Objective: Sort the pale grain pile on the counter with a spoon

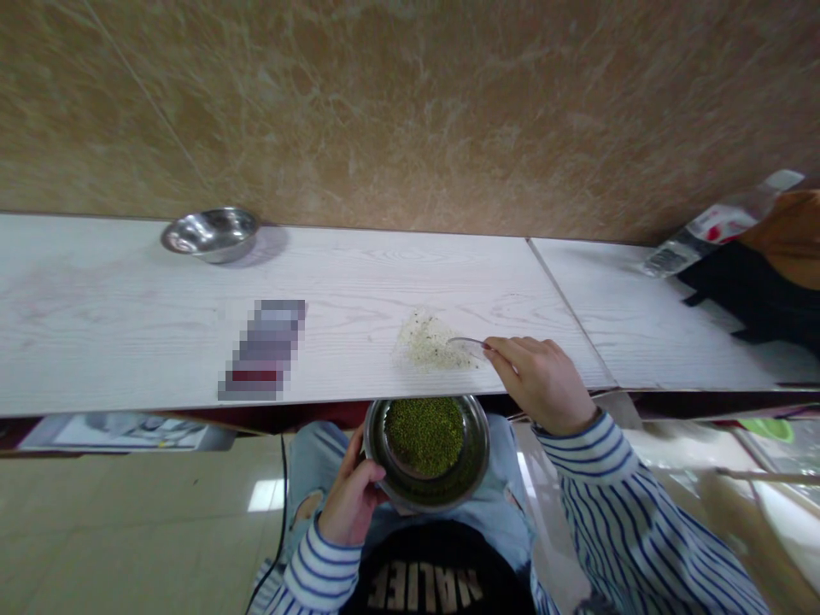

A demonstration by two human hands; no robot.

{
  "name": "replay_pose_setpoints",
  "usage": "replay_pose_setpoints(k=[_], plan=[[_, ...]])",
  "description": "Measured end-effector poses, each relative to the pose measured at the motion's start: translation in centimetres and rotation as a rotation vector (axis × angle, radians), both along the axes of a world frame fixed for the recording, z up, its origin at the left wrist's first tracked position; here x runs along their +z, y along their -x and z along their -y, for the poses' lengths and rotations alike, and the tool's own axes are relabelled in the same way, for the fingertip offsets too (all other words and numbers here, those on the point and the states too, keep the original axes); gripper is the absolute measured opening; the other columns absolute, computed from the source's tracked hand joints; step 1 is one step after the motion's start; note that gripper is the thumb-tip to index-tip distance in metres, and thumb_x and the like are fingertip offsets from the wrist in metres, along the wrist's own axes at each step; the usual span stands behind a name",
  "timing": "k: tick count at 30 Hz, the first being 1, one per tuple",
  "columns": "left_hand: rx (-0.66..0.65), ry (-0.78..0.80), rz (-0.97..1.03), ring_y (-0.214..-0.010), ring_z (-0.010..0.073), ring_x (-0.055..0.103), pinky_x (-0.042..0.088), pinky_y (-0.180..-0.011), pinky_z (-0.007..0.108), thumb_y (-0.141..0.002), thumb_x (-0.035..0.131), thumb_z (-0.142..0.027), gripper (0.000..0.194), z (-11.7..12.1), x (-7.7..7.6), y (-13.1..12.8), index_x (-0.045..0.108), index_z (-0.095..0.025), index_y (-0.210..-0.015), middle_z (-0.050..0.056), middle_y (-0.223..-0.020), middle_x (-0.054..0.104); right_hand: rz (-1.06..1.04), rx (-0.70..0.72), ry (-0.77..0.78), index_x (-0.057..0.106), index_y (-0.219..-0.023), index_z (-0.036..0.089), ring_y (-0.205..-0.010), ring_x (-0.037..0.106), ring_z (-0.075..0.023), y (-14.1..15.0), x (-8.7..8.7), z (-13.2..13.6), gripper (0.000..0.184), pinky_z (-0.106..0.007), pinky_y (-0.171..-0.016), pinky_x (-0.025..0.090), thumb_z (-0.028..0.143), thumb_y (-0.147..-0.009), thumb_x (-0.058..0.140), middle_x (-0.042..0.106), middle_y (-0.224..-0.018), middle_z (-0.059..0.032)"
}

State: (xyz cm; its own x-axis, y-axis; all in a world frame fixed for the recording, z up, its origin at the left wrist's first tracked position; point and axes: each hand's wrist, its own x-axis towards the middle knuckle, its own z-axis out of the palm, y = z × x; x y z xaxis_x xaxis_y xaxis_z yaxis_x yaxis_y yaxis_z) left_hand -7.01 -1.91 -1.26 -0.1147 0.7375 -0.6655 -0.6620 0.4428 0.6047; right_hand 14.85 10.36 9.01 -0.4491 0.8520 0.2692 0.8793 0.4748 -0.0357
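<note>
My left hand grips the rim of a steel bowl from its left side, with the thumb over the edge. Small green beans like mung beans lie inside this bowl, which sits over my lap just below the table edge. In my right hand is a thin, curved metal spoon, pinched between thumb and fingers and seen nearly edge-on. Its far end reaches into a thin spread of pale grains with dark specks on the white table. The spoon's bowl is hard to make out.
An empty-looking steel bowl stands at the back left near the wall. A blurred-out flat phone-like object lies left of the grains. At the right, a plastic bottle leans on a dark and brown bag. A seam crosses the tabletop.
</note>
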Motion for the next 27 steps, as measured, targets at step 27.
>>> replay_pose_setpoints(k=[27], plan=[[-0.027,-0.008,0.008,-0.068,0.0156,0.048,0.046,-0.048,0.027,-0.055,0.052,-0.009,0.073,0.0,0.2,-0.2,0.045,-0.028,-0.125,0.001,-0.091,0.057,0.034,0.116,0.084,0.061,-0.1,0.022,-0.081,0.058,-0.0148,0.6,0.5,1.5,0.025,-0.03,-0.07,0.032,0.031,-0.093,0.039,0.067,-0.084,-0.0028]])
